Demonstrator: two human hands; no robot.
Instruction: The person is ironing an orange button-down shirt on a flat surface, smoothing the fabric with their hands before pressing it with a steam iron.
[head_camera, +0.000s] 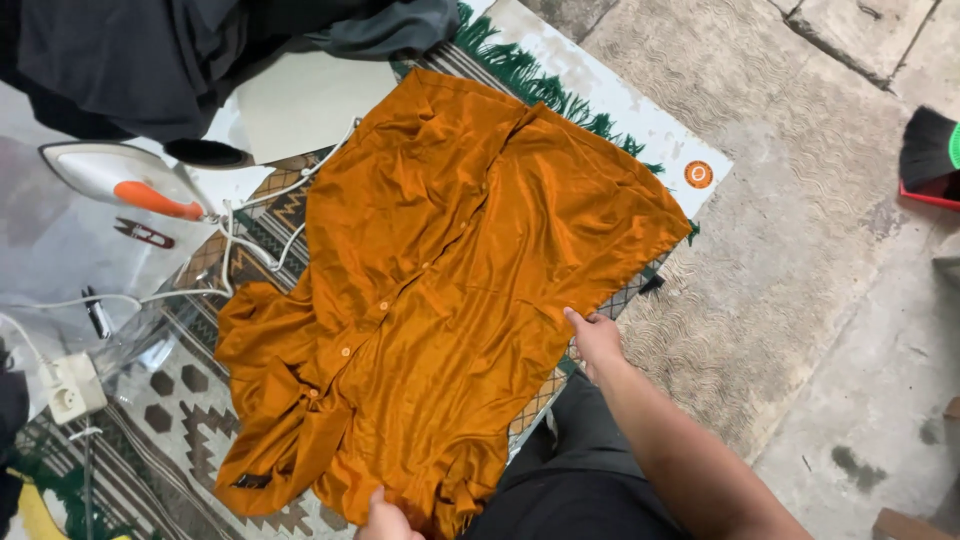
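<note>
The orange shirt (450, 290) lies spread on a patterned mat (190, 420) on the floor, front side up, with the row of buttons running down its middle. The body of the shirt is opened out rather flat, so I judge that the laying out is mostly done. The sleeve part on the side of the iron is bunched in deep folds, and the lower end near the person's knees is crumpled too, so the smoothing there is left to do (the cloth shows many small wrinkles all over, I would say it is not pressed yet).

The right hand (597, 340) holds the edge of the shirt on its one side; the fingers are close together and seem to pinch the hem, with the thumb over the cloth. The left hand (385, 522) is at the bottom border of the view, touching the crumpled lower end; only a part of it shows, so I cannot tell how its fingers stand.

The white iron (120, 175) with the orange handle rests well apart from both hands, beside the shirt, and its cord (235, 245) goes to a white power strip (72, 390). Dark clothes (150, 55) lie in a heap beyond the iron
</note>
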